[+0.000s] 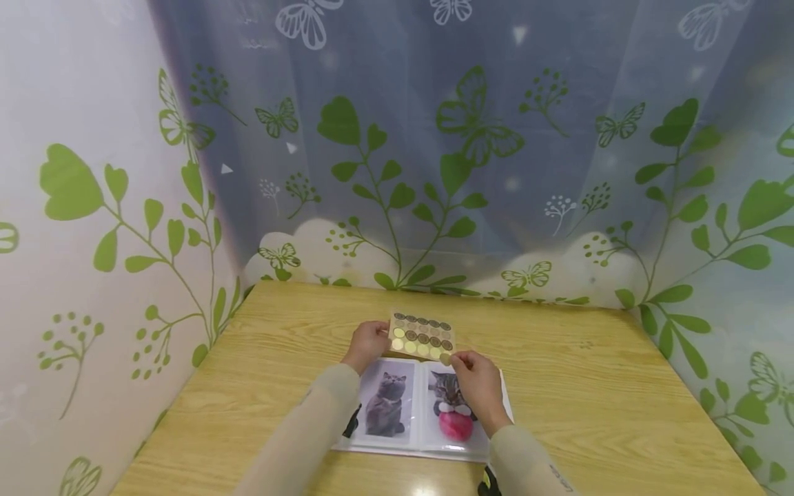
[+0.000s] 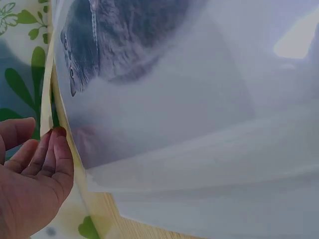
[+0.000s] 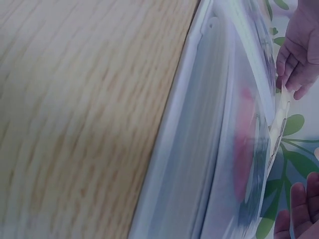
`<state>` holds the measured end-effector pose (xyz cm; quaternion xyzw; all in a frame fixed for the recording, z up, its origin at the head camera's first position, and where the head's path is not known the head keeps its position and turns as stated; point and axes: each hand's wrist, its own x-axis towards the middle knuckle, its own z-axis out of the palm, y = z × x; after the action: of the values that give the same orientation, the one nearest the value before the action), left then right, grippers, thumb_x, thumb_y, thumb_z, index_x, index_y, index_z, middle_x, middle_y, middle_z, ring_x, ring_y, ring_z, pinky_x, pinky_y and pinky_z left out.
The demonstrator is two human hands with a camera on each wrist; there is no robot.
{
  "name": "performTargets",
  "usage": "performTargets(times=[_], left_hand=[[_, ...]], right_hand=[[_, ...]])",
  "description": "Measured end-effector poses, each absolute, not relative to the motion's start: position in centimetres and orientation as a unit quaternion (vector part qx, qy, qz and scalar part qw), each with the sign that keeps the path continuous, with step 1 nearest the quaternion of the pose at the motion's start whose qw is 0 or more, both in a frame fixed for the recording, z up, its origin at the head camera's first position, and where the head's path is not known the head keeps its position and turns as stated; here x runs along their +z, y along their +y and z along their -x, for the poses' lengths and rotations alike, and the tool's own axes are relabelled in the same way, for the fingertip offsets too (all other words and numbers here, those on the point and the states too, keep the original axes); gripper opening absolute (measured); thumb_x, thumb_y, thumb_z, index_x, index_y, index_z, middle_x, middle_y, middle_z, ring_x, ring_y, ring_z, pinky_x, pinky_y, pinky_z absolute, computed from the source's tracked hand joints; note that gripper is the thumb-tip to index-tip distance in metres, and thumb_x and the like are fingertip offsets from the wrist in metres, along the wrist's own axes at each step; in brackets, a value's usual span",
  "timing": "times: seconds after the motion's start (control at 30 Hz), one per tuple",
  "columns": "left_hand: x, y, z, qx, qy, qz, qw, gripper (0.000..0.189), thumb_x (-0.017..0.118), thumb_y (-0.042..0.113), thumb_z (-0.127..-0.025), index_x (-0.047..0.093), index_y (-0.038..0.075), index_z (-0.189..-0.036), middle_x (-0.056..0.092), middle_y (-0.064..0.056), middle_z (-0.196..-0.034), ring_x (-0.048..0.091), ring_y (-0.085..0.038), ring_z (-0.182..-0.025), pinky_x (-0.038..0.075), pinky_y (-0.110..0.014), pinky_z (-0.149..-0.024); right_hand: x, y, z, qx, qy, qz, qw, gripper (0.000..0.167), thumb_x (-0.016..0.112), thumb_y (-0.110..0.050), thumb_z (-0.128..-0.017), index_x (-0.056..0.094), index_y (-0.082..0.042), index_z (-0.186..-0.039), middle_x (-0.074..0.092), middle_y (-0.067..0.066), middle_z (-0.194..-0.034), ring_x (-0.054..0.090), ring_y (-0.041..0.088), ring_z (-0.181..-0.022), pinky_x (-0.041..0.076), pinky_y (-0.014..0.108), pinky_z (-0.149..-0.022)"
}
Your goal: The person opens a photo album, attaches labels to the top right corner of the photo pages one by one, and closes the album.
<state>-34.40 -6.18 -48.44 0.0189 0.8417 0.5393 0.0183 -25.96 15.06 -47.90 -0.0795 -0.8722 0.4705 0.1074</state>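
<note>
My left hand (image 1: 367, 344) grips the left edge of a sheet of round stickers (image 1: 422, 331), some gold and some dark, raised just beyond the photo album (image 1: 420, 413). At the sheet's lower right corner, my right hand (image 1: 479, 386) pinches a round gold sticker (image 1: 445, 359). The album lies open. Its left page shows a grey cat photo (image 1: 386, 406), and the right page a tabby cat with a pink ball (image 1: 455, 425), partly covered by my right hand. In the left wrist view the sheet (image 2: 46, 94) appears edge-on at my left fingertips.
The album sits on a wood-grain table (image 1: 298, 331). Behind the table and along both sides hangs a curtain (image 1: 397, 138) printed with green leaves and butterflies. Dark straps (image 1: 489, 482) show near both wrists.
</note>
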Motion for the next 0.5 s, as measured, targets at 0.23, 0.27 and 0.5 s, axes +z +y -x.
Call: performTargets(times=[0.23,0.27,0.5], left_hand=[[-48.8,-7.1,34.2,0.48,0.875,-0.063,-0.009,0.039,0.065,-0.005,-0.083,0.062,-0.009,-0.122,0.068,-0.02,-0.101,0.064,-0.033,-0.096,0.056,-0.042,-0.084],[-48.8,-7.2,34.1,0.473,0.878,-0.069,-0.012,0.039,0.066,-0.005,-0.083,0.063,-0.009,-0.122,0.068,-0.02,-0.102,0.063,-0.033,-0.097,0.056,-0.043,-0.085],[-48.4,-7.9,33.4,0.458,0.884,-0.09,-0.006,0.038,0.068,0.005,-0.09,0.061,-0.006,-0.126,0.066,-0.024,-0.114,0.062,-0.038,-0.108,0.052,-0.048,-0.093]], right_hand=[[-47.9,14.9,26.0,0.471,-0.873,0.085,0.092,0.019,0.063,-0.021,-0.098,0.072,-0.006,-0.103,0.069,0.004,-0.09,0.059,0.019,-0.081,0.05,0.034,-0.071],[-48.0,14.8,26.0,0.472,-0.873,0.086,0.089,0.019,0.062,-0.022,-0.098,0.072,-0.006,-0.103,0.068,0.004,-0.091,0.059,0.019,-0.081,0.05,0.034,-0.071],[-48.2,14.6,26.2,0.469,-0.874,0.092,0.085,0.019,0.062,-0.021,-0.098,0.072,-0.006,-0.102,0.068,0.004,-0.091,0.058,0.019,-0.081,0.05,0.034,-0.071]])
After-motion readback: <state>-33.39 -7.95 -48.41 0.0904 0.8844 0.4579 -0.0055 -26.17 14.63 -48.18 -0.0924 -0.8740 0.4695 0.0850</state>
